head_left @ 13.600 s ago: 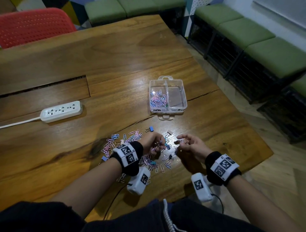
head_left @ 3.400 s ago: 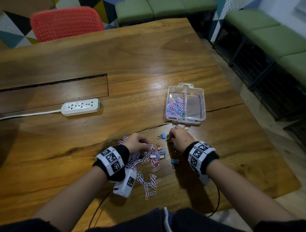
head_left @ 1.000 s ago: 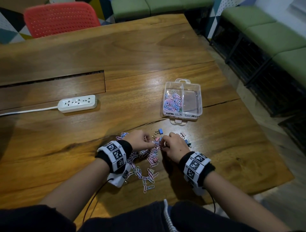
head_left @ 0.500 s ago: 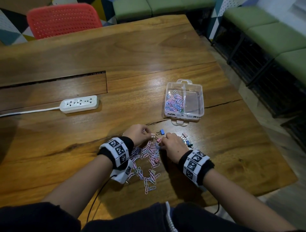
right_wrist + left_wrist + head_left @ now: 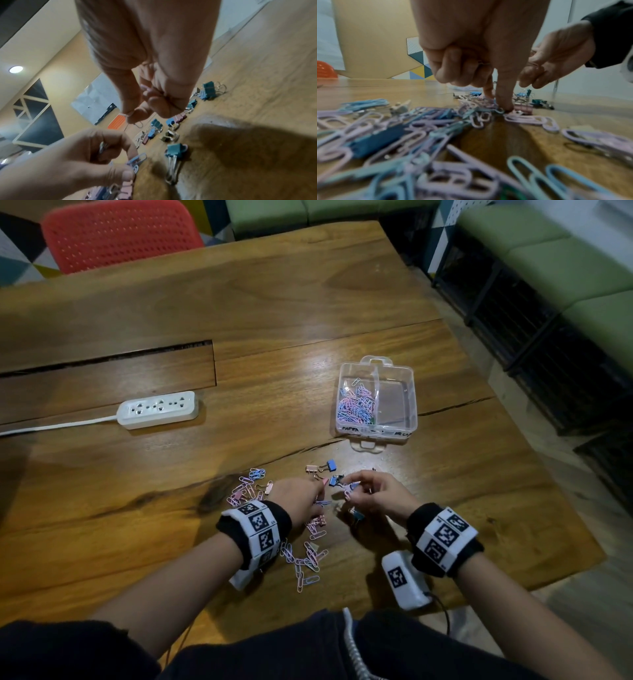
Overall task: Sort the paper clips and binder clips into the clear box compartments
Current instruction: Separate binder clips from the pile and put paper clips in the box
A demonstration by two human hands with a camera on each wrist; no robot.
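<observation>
The clear box (image 5: 411, 392) stands beyond my hands; its left compartment holds paper clips (image 5: 356, 405) and its right compartment looks bare. Loose pink and blue paper clips (image 5: 308, 556) lie under and around my left hand (image 5: 301, 501), with binder clips (image 5: 330, 465) just past both hands. The left hand (image 5: 503, 105) has curled fingers holding clips and pinches a blue paper clip (image 5: 138, 158) at the pile. My right hand (image 5: 373, 494) hovers above the table, fingers curled on pink paper clips (image 5: 145, 88), thumb and forefinger pinching one (image 5: 126, 115). Binder clips (image 5: 176, 150) lie below it.
A white power strip (image 5: 157, 409) with its cord lies at the left of the wooden table (image 5: 274, 302). A red chair (image 5: 116, 234) stands at the far side. The table's right edge (image 5: 534, 460) drops to the floor, with green benches (image 5: 565, 268) beyond.
My right hand has lifted off the table and drawn a little to the right, fingers curled upward. The left hand stays low on the pile of clips.
</observation>
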